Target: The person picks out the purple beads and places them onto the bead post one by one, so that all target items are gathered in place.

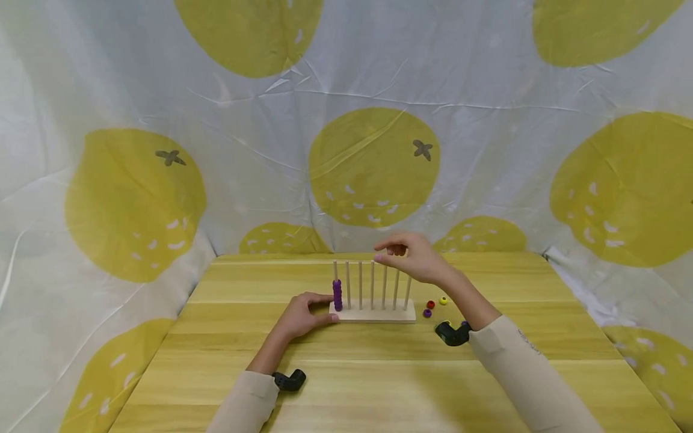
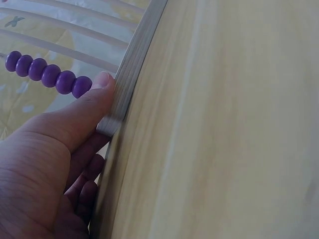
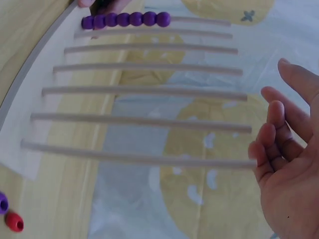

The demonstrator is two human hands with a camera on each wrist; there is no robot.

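A wooden bead rack (image 1: 373, 313) stands on the table, with several upright pegs (image 1: 372, 285) along its base. Purple beads (image 1: 337, 295) are stacked on the leftmost peg, whose tip shows above them. My left hand (image 1: 301, 314) grips the base's left end; in the left wrist view its thumb lies on the base edge beside the lowest bead. Above the pegs, toward the rack's right half, hovers my right hand (image 1: 414, 257). Its thumb and index finger are apart, the other fingers loosely bent, and nothing shows between them in the right wrist view (image 3: 291, 134).
Right of the rack lie a red bead (image 1: 431, 304), a purple bead (image 1: 428, 313) and a yellow bead (image 1: 443, 300). More beads are partly hidden behind the right wrist's black camera (image 1: 452, 334). A lemon-print cloth (image 1: 373, 168) hangs behind the wooden table (image 1: 368, 385).
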